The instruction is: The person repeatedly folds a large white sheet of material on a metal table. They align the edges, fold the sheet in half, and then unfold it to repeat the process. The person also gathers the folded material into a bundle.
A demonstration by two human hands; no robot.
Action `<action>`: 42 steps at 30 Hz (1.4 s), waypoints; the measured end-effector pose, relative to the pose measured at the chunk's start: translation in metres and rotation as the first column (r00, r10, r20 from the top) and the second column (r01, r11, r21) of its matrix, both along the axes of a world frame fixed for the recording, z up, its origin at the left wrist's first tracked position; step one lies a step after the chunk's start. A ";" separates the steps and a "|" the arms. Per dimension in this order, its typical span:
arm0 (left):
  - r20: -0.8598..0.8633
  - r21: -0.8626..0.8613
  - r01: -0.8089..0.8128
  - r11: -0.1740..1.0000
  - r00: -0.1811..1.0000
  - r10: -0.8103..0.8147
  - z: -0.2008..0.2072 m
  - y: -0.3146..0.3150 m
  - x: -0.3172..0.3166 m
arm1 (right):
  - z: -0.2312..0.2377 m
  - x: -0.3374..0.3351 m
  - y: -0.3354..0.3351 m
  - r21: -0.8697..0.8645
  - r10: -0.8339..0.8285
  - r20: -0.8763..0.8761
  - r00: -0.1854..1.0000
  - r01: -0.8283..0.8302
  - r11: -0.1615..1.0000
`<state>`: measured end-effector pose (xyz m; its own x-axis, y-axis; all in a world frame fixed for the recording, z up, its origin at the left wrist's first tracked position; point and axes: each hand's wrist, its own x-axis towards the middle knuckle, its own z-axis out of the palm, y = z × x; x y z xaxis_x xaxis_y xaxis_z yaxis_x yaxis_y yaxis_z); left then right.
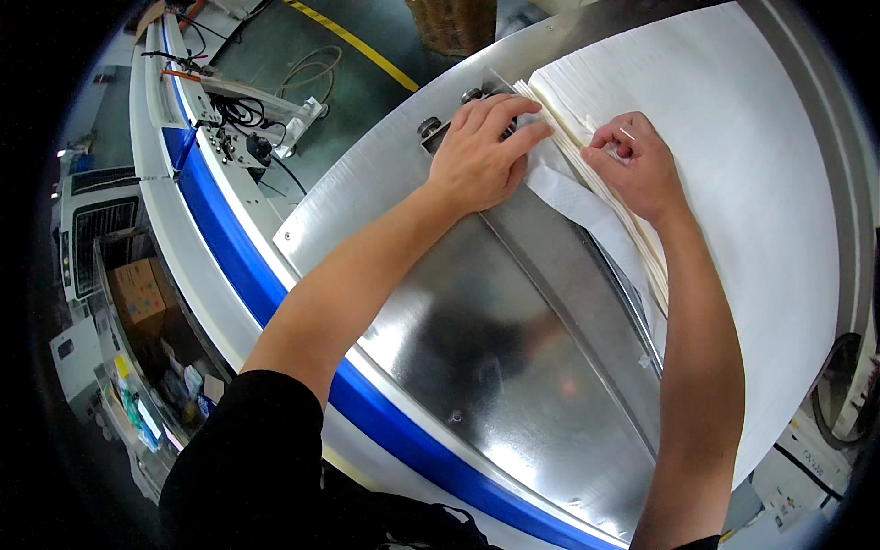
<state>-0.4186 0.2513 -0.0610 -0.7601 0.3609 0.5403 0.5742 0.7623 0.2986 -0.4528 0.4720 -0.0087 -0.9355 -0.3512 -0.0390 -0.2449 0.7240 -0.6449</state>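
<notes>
- White sheet stack lies under and right of my right hand, on the metal bench.
- Right hand curls narrow over its layered edge; I can't tell whether it pinches anything.
- My left hand spreads loosely beside that edge.
- Likely soft, slippery sheets; I'd grip the edge.
- Long axis slants from left hand nearward, rightward.

The left hand, fingers bent and slightly apart, has its fingertips at the edge of a thick stack of white sheets; a black knob sits just left of that hand, and a loose white sheet hangs below its fingertips; the right hand curls over the stack, a thin white sliver at its fingers; bare metal surface spreads below the left hand, a blue stripe farther left.
</notes>
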 end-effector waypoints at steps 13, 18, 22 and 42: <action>0.004 -0.020 0.000 1.000 1.000 0.000 0.000 0.000 -0.001 | -0.005 -0.002 0.000 -0.054 -0.037 0.011 0.999 0.038 0.998; 0.016 -0.033 -0.009 0.999 1.000 0.009 0.000 -0.001 0.003 | -0.011 0.000 0.001 -0.085 -0.116 -0.064 0.991 0.111 0.990; 0.047 -0.049 -0.018 0.999 0.999 0.020 0.001 -0.008 0.013 | -0.011 0.000 0.002 -0.144 -0.137 -0.043 0.990 0.130 0.981; 0.029 -0.027 -0.019 0.999 0.999 0.019 0.005 -0.010 0.019 | -0.005 0.016 -0.013 0.245 0.234 -0.450 0.862 -0.133 0.960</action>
<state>-0.3992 0.2413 -0.0557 -0.7823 0.3601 0.5084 0.5509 0.7808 0.2947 -0.4367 0.4595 -0.0133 -0.7785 -0.5503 0.3020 -0.6231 0.7355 -0.2661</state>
